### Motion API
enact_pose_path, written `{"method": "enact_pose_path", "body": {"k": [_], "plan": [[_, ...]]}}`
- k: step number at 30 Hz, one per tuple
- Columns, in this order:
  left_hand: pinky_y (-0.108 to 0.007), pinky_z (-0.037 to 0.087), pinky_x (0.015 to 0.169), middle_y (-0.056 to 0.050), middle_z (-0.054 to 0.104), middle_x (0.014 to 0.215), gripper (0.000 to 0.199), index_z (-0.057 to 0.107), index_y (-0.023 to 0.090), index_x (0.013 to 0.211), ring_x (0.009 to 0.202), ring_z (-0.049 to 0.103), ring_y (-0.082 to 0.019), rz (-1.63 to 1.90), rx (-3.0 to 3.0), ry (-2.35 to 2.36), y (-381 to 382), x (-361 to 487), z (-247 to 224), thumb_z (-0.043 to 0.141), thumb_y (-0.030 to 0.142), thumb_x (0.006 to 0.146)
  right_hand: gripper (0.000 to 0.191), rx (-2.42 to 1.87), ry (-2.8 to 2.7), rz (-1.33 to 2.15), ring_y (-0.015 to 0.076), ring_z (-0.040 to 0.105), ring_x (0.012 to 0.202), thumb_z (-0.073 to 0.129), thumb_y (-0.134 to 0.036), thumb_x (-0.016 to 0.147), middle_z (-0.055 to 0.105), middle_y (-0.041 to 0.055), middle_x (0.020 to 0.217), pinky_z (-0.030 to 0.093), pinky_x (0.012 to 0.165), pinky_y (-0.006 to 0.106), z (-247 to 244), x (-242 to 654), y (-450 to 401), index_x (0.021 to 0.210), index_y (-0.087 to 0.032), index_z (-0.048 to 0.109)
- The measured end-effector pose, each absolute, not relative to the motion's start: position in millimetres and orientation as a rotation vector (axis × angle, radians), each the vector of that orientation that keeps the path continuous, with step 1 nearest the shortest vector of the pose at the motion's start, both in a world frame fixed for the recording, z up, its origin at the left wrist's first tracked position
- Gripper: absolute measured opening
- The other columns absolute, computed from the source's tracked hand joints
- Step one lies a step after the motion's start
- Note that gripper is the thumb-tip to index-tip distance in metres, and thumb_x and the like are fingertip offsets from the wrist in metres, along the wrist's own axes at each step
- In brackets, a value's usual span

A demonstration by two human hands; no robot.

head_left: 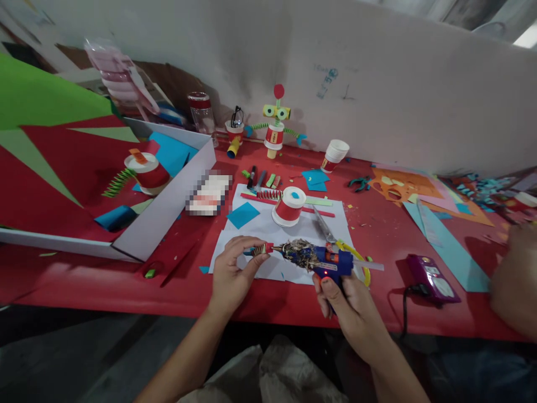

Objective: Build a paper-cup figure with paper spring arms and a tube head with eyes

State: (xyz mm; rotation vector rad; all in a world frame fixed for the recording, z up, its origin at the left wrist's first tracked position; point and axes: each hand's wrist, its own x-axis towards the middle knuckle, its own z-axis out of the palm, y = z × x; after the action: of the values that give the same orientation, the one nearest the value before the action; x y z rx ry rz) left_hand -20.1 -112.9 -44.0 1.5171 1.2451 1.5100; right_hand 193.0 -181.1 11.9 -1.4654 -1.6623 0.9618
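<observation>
My left hand (232, 274) pinches a small folded paper spring (260, 250) with a red end and a bit of blue paper. Gripped by its handle, a blue hot glue gun (331, 263) is in my right hand (350, 308); a clear glue stick (369, 265) pokes out of its back and a small light glows red. The nozzle meets or nearly meets the spring's red end. Just beyond stands an upside-down red and white paper cup (289, 207) with a blue spot on top, on a white sheet (226, 240). Scissors with yellow handles (356, 257) lie partly behind the gun.
A white box (163, 207) holding coloured paper stands left. At the back are a paper-cup figure (274, 134), stacked cups (335, 154) and a glass bottle (202, 115). To the right lie a purple power socket (434, 279), blue paper and another person's arm (516, 280).
</observation>
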Motion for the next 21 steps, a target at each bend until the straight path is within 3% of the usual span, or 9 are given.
{"method": "enact_pose_path", "body": {"k": [13, 16, 21], "plan": [[-0.035, 0.051, 0.089, -0.003, 0.075, 0.090, 0.012, 0.075, 0.024, 0.089, 0.090, 0.067, -0.021, 1.523, 1.500, 1.243, -114, -21, -44, 0.076, 0.025, 0.077, 0.035, -1.514, -1.672, 0.916, 0.0143, 0.054, 0.058, 0.041, -0.050, 0.102, 0.058, -0.0017, 0.063, 0.042, 0.056, 0.028, 12, 195, -184, 0.086, -0.022, 0.054], [-0.036, 0.051, 0.090, -0.003, 0.075, 0.091, 0.012, 0.075, 0.025, 0.090, 0.092, 0.067, -0.021, 1.516, 1.480, 1.265, -115, -21, -44, 0.076, 0.026, 0.078, 0.042, -1.508, -1.623, 0.931, 0.0140, 0.056, 0.053, 0.042, -0.055, 0.100, 0.059, -0.0006, 0.058, 0.044, 0.053, 0.027, 19, 199, -179, 0.078, -0.021, 0.056], [-0.035, 0.051, 0.090, -0.003, 0.073, 0.096, 0.012, 0.074, 0.026, 0.094, 0.096, 0.066, -0.021, 1.516, 1.408, 1.219, -117, -22, -46, 0.074, 0.026, 0.081, 0.050, -1.609, -1.226, 0.944, 0.0161, 0.059, 0.047, 0.068, -0.069, 0.076, 0.065, 0.0027, 0.053, 0.048, 0.047, 0.027, 31, 241, -145, 0.071, -0.020, 0.060]]}}
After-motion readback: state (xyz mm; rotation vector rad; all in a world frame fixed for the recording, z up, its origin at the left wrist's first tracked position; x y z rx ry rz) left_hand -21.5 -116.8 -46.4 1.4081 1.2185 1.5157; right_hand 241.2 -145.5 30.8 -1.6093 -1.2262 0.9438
